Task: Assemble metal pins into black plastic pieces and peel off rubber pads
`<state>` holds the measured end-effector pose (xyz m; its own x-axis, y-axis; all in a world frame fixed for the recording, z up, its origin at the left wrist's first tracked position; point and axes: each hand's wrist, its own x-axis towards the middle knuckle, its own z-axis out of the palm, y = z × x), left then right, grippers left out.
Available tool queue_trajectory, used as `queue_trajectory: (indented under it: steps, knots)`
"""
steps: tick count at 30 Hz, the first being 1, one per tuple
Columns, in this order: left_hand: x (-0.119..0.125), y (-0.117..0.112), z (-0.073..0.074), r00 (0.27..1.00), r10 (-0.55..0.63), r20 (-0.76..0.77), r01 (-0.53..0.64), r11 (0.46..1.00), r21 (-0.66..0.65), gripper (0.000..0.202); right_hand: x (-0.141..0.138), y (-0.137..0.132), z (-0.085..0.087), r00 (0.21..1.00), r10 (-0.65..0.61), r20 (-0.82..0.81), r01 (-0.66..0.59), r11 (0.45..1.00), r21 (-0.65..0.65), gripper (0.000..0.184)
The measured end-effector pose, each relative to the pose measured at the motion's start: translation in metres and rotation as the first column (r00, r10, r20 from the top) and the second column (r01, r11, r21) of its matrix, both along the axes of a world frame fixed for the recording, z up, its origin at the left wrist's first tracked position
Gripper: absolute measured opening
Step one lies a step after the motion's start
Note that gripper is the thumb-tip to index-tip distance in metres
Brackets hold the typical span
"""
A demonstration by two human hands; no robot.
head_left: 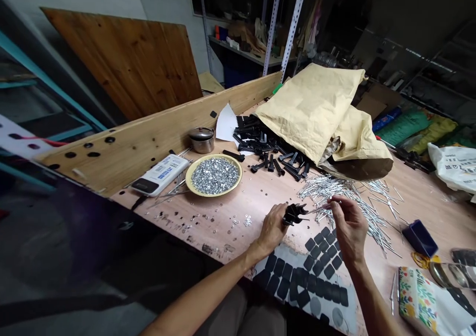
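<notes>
Black plastic part [294, 212] inside left grip [273, 227]

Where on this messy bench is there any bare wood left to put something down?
Bare wood lies between the yellow bowl and the pile of pins, ahead of the left hand. Another patch sits between the pins and the white bag. Crowded: the black parts by the paper sack.

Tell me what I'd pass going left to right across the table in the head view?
You'd pass: white device → yellow dish of washers → left hand → black plastic part → metal pin → right hand → blue box.
</notes>
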<state>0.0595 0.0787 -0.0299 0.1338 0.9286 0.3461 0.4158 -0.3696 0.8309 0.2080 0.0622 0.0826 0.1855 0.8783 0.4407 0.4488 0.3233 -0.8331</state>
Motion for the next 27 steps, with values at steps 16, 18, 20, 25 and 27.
queue_trajectory:
  steps: [16,18,20,25,27]
  knots:
    - [0.004,-0.012,0.008,0.993,-0.080,0.089,0.077,0.996,0.038,0.009,-0.012,-0.009,-0.009,0.899,0.016,0.439,-0.064,0.994,0.094,0.016]
    - [0.003,-0.011,0.005,0.996,-0.053,0.072,0.052,0.999,0.012,0.006,-0.013,-0.008,-0.005,0.851,0.031,0.524,-0.076,0.995,0.064,0.020]
    - [0.002,-0.011,0.004,0.999,-0.033,0.037,0.034,0.999,-0.025,0.007,-0.015,-0.010,0.000,0.790,0.048,0.611,-0.065,0.998,0.006,0.023]
    - [-0.001,-0.012,0.008,0.999,-0.036,-0.036,0.034,0.998,-0.054,0.013,-0.018,-0.014,0.008,0.684,0.055,0.727,0.003,0.997,-0.078,0.028]
    - [-0.001,-0.013,0.008,0.999,-0.046,-0.024,0.045,0.997,-0.059,0.012,-0.017,-0.012,0.011,0.689,0.090,0.719,-0.014,0.994,-0.111,0.030]
